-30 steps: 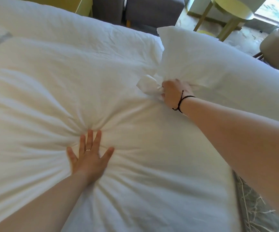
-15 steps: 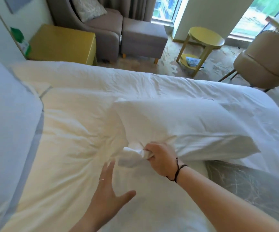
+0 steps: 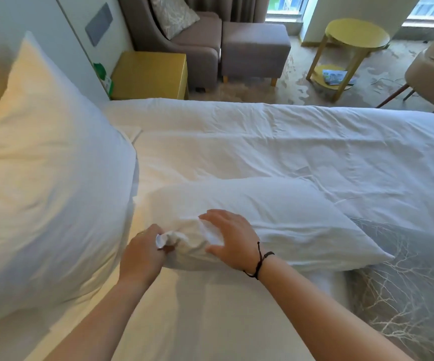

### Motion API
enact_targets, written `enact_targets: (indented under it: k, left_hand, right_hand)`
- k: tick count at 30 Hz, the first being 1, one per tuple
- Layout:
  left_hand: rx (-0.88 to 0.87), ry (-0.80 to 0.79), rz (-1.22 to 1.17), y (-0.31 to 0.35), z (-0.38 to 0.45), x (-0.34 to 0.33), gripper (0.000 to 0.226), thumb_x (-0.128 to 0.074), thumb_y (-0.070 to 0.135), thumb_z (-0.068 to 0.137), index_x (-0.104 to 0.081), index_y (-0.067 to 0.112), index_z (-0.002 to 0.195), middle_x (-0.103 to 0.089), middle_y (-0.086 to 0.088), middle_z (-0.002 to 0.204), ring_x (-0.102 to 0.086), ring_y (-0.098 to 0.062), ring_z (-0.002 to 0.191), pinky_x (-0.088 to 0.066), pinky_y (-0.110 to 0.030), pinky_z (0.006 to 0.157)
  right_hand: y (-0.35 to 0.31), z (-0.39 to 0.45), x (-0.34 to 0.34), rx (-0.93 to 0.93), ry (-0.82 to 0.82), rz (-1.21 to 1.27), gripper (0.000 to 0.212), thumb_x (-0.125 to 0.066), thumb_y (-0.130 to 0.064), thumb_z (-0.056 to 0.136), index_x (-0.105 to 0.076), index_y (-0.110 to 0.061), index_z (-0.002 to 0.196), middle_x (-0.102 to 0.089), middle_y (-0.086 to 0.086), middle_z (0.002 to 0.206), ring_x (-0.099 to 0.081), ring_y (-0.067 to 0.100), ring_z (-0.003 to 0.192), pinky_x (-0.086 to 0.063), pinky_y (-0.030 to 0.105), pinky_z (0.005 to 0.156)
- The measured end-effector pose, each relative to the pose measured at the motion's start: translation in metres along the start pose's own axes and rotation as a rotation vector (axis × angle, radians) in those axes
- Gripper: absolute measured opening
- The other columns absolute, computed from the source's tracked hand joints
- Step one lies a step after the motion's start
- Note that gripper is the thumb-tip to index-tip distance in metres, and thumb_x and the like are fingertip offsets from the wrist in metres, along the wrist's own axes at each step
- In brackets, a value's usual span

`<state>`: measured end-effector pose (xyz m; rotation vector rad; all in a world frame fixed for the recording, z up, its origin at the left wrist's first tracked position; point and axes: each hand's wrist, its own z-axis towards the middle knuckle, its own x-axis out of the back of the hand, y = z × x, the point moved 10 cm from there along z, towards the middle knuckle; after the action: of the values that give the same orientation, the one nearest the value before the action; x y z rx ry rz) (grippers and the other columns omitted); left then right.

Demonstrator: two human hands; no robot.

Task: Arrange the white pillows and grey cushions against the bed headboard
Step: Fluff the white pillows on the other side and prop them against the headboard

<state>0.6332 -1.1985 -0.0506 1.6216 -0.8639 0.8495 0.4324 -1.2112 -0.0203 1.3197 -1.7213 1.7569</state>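
White pillow (image 3: 275, 220) is held flat on bed (image 3: 262, 142): corner pinched by left hand (image 3: 143, 252), right hand (image 3: 227, 237) spread on top. Next, prob. it's stood up beside big pillow (image 3: 44, 178).

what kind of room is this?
Most likely a hotel bedroom: a made bed in white linen with big pillows, an armchair with footstool, and a round side table by the window.

Head view, close, looking down over bed (image 3: 262, 142).
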Motion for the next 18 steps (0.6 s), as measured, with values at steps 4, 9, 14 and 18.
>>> enact_targets:
  k: [4, 9, 14, 18]
  left_hand:
    - [0.233, -0.143, 0.239, -0.090, -0.021, -0.034, 0.013, -0.052, 0.012, 0.088, -0.047, 0.023, 0.083, -0.063, -0.012, 0.091, -0.050, -0.029, 0.074, -0.047, -0.040, 0.063]
    - [0.132, -0.170, 0.408, -0.082, -0.055, -0.070, 0.029, -0.052, 0.012, 0.083, -0.050, 0.030, 0.105, -0.056, -0.001, 0.101, -0.061, -0.027, 0.089, -0.043, -0.035, 0.061]
    - [-0.141, -0.140, 0.625, -0.037, -0.068, -0.110, 0.075, -0.077, 0.009, 0.064, -0.054, 0.000, 0.134, -0.048, -0.022, 0.144, -0.051, -0.043, 0.125, -0.047, -0.053, 0.094]
    - [-0.290, -0.252, 0.719, -0.009, -0.069, -0.155, 0.130, -0.081, 0.046, 0.065, 0.002, 0.006, 0.157, 0.001, -0.020, 0.164, -0.006, -0.045, 0.149, -0.016, -0.058, 0.117]
  right_hand:
    - [0.147, -0.071, -0.061, -0.324, -0.278, -0.334, 0.119, -0.077, -0.051, 0.071, 0.011, -0.042, 0.150, 0.013, 0.001, 0.163, 0.011, 0.023, 0.150, 0.003, 0.051, 0.119]
    - [0.208, -0.125, -0.083, -0.320, -0.287, -0.457, 0.123, -0.071, -0.028, 0.075, 0.032, -0.049, 0.140, 0.033, -0.009, 0.156, 0.018, 0.019, 0.148, 0.007, 0.053, 0.116]
    - [0.212, -0.117, -0.098, -0.348, -0.238, -0.418, 0.123, -0.068, -0.026, 0.074, 0.034, -0.045, 0.140, 0.032, -0.005, 0.157, 0.023, 0.022, 0.146, 0.013, 0.057, 0.114]
    - [0.222, -0.113, -0.114, -0.365, -0.262, -0.417, 0.135, -0.078, -0.050, 0.065, 0.031, -0.039, 0.144, 0.030, -0.001, 0.158, 0.029, 0.022, 0.142, 0.015, 0.062, 0.112]
